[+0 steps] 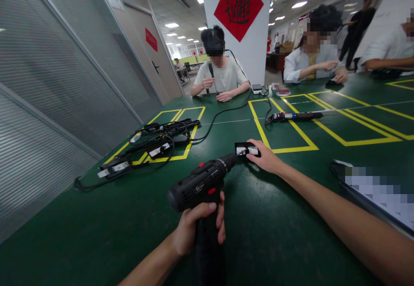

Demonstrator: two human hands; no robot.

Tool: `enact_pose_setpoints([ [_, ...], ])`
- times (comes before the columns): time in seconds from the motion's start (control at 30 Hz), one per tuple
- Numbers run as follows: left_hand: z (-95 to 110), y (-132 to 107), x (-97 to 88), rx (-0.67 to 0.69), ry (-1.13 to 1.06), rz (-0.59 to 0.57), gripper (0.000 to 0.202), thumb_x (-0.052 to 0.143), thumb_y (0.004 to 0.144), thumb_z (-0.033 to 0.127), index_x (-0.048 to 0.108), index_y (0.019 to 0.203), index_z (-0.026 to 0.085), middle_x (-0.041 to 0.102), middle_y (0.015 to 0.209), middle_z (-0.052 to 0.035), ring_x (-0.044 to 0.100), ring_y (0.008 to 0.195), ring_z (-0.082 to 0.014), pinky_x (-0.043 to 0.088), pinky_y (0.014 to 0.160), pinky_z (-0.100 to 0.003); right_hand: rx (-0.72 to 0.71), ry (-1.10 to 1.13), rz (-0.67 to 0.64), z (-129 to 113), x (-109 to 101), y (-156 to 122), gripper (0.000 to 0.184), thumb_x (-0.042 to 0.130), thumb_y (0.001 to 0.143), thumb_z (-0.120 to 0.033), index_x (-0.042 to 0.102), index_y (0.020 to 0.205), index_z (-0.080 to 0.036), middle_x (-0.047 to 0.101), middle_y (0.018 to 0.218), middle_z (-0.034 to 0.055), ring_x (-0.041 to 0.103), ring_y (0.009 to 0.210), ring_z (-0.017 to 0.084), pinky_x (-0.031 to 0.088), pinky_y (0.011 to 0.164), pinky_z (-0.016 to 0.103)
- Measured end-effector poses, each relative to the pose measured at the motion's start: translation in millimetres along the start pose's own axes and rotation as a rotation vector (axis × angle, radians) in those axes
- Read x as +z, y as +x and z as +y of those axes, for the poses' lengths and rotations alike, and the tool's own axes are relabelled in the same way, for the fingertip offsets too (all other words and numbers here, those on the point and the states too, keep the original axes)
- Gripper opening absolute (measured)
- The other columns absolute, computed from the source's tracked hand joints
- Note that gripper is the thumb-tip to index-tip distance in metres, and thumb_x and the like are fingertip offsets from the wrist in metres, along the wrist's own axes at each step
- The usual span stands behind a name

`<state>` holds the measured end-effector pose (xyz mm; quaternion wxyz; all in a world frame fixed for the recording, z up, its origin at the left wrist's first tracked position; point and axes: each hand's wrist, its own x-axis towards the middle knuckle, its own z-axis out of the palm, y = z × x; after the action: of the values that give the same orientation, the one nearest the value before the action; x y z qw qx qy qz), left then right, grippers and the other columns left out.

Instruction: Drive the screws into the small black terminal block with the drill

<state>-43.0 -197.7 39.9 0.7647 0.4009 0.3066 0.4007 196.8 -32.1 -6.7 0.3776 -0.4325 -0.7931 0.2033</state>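
Fingers of the left hand [189, 227] grip a black plastic drill [199, 181]; the right hand [264, 158] clasps a small rectangular black-and-white part [246, 150]. Aligning seems underway, calling for steadiness; contact is unclear.

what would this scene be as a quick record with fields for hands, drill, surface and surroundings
left hand: wrapped around the grip of a black-and-red power drill
right hand: holding a small black rectangular casing with white parts
drill: nose toward the casing's left end; contact unclear
surface: dark green table with yellow rectangular outlines
left side: black cabled devices
right side: long slim black tool with blue band
across: person in pale shirt, wearing black headset
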Motion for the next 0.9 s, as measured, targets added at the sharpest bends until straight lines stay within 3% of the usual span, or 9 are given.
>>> enact_pose_setpoints([
  [0.9,0.5,0.8,-0.6,-0.011,-0.023,-0.011,0.021,0.038,0.082,0.026,0.044,0.098,0.014,0.05,0.061,-0.0003,0.058,0.048,-0.0174,0.044,0.055,-0.033,0.028,0.014,-0.014,-0.7,-0.1,0.4,0.039,0.055,0.087,-0.029,0.046,0.123,-0.019,0.052,0.121,0.0082,0.055,0.101,0.023,0.046,0.085,0.044],
])
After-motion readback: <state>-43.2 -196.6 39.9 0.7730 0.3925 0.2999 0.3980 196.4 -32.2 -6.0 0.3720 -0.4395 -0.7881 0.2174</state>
